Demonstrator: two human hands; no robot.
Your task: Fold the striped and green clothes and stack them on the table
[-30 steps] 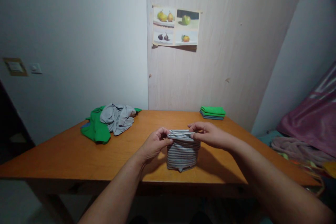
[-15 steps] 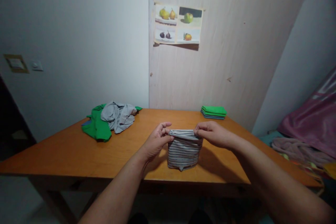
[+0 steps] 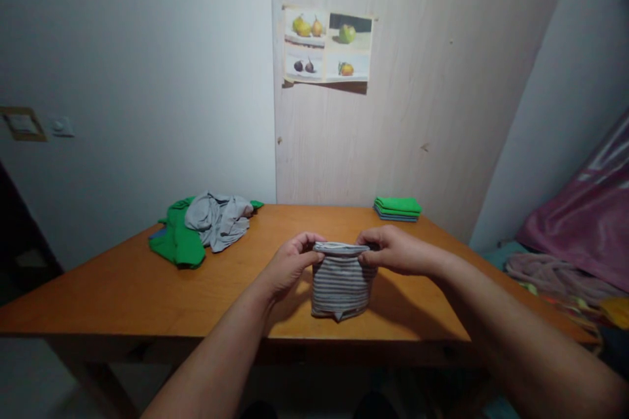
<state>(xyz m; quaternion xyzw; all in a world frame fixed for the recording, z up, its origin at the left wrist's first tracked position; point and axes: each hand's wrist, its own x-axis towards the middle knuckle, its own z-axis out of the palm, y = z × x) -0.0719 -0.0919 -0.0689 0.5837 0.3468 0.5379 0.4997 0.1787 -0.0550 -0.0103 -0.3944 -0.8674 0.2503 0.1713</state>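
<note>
A folded grey-and-white striped cloth garment [image 3: 341,287] is held up near the front edge of the wooden table [image 3: 236,301], its lower edge close to or on the tabletop. My left hand [image 3: 293,263] pinches its upper left corner between thumb and fingers. At the upper right corner, my right hand [image 3: 390,250] grips the top fold, thumb in front and fingers behind. The garment's far side is hidden from me. A small pointed bit of fabric sticks out at the bottom middle.
At the back left lie a crumpled grey garment [image 3: 219,219] and a green garment [image 3: 177,239]. A neat stack of folded green and bluish cloths [image 3: 398,208] sits at the back right. Fruit pictures [image 3: 327,46] hang on the wall. Pink fabric [image 3: 580,209] is piled beyond the table's right side.
My right thumb has come round to the front of the striped garment's top edge, and the right hand has shifted slightly left. The view has turned a little.
</note>
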